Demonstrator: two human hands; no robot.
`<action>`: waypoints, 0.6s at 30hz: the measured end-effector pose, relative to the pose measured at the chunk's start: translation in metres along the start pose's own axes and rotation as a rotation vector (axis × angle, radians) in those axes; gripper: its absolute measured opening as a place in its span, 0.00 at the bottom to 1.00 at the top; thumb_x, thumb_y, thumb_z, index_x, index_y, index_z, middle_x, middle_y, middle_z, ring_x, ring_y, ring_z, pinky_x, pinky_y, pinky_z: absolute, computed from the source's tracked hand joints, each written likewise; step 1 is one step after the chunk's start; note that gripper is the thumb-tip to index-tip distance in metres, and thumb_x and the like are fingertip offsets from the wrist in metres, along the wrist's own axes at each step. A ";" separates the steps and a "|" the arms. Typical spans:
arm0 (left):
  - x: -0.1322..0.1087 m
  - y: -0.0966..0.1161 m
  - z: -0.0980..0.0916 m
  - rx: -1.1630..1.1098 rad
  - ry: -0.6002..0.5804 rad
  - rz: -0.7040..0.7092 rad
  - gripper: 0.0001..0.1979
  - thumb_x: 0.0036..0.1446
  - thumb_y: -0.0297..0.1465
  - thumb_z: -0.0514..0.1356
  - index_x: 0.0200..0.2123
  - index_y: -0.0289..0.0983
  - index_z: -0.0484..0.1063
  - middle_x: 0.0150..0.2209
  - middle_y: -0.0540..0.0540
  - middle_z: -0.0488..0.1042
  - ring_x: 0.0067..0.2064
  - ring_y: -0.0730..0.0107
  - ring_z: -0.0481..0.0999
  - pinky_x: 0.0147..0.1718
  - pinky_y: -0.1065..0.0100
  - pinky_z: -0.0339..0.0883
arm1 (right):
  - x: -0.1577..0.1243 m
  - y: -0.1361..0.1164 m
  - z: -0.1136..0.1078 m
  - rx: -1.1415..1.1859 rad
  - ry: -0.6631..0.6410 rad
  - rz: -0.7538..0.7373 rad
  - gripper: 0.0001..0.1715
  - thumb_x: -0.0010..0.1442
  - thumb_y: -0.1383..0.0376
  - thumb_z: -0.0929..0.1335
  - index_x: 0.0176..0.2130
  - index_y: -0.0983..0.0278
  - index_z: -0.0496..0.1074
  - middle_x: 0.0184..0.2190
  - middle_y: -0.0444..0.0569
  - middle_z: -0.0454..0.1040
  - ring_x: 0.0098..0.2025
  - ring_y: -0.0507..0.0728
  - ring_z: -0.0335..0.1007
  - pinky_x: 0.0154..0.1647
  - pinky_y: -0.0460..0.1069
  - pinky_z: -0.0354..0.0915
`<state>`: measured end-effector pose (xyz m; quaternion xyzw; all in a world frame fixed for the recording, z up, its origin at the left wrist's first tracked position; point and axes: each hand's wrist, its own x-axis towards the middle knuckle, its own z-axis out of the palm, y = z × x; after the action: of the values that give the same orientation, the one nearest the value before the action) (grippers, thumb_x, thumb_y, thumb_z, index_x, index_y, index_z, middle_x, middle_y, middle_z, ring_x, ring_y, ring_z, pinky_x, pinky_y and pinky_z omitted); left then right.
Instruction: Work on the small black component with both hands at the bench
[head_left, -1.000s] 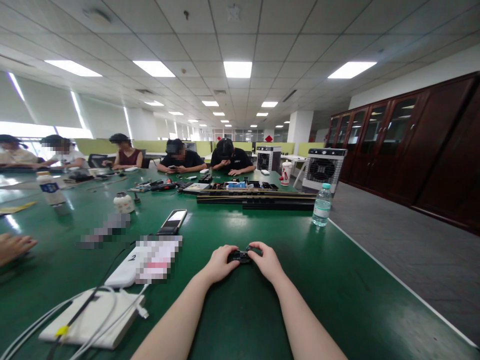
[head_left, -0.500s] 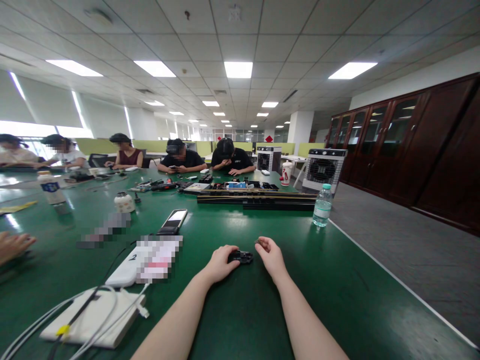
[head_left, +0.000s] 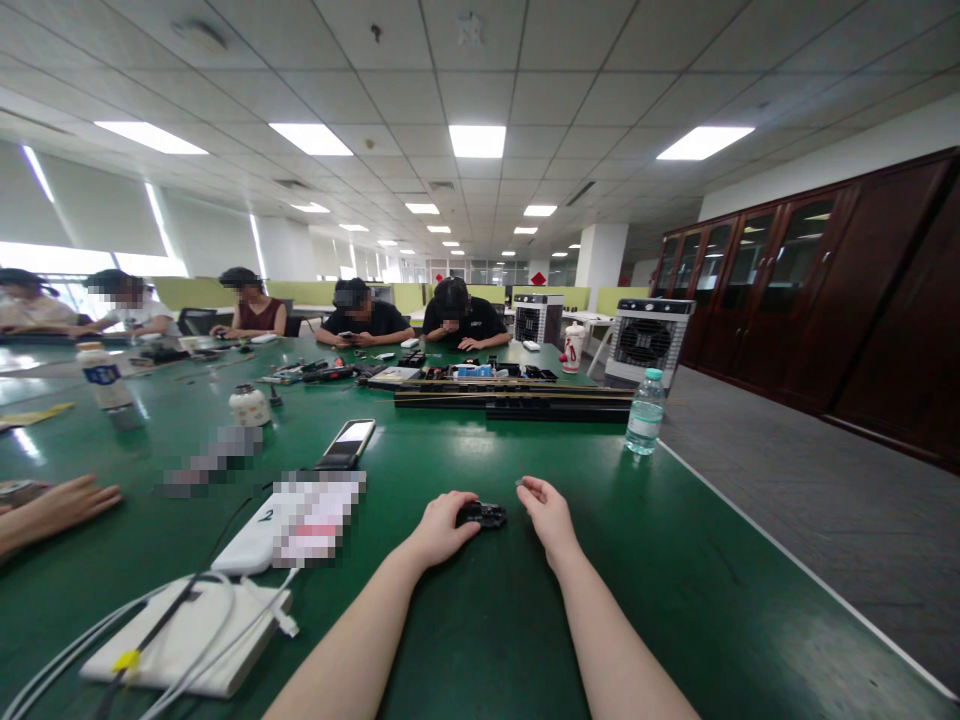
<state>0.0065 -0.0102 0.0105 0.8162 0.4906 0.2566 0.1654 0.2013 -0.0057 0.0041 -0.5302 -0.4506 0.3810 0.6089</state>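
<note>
Since a second ago the right hand (head_left: 547,512) has let go of the small black part (head_left: 486,515) and now sits just right of it, thumb and forefinger pinched on a tiny piece (head_left: 520,484) held slightly above the bench (head_left: 675,570). A co-worker's hand (head_left: 71,500) has also slid in far to the left of the part.

The left hand (head_left: 441,527) stays put, its fingers (head_left: 459,506) curled over the part's left end and pressing it to the bench. The part lies flat, directly ahead, between the two hands.

It looks stiff and very light, and likely to skate on the glossy green top unless pinned down. The safest hold is probably across its two long sides or at the ends. The tiny piece seems easy to drop and lose, so a fingertip pinch suits it.

The part's left end is hidden under the fingers, and its detail is too small to read. What the pinched piece is cannot be told. Left of the part, a white power bank (head_left: 244,540) has its top blurred out. Beyond the part to the left lies a phone (head_left: 346,442); further back are long black rails (head_left: 525,402), and a water bottle (head_left: 644,412) stands to the right.
</note>
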 end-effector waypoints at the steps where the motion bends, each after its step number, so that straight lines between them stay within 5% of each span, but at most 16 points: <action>1: 0.000 0.000 0.000 -0.001 0.000 0.001 0.20 0.50 0.32 0.59 0.49 0.38 0.68 0.47 0.44 0.72 0.48 0.60 0.69 0.50 0.61 0.61 | 0.000 -0.001 -0.001 -0.015 0.000 0.015 0.20 0.44 0.58 0.69 0.37 0.64 0.73 0.40 0.55 0.77 0.43 0.62 0.73 0.41 0.54 0.69; 18: 0.000 0.003 -0.001 0.012 0.000 0.000 0.20 0.50 0.32 0.59 0.48 0.37 0.68 0.47 0.43 0.72 0.48 0.59 0.69 0.50 0.61 0.61 | -0.001 -0.004 -0.003 -0.036 0.019 0.073 0.21 0.44 0.57 0.68 0.38 0.65 0.73 0.38 0.55 0.77 0.39 0.61 0.73 0.34 0.52 0.69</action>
<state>0.0075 -0.0120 0.0131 0.8172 0.4921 0.2534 0.1605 0.2039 -0.0081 0.0075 -0.5608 -0.4319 0.3897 0.5892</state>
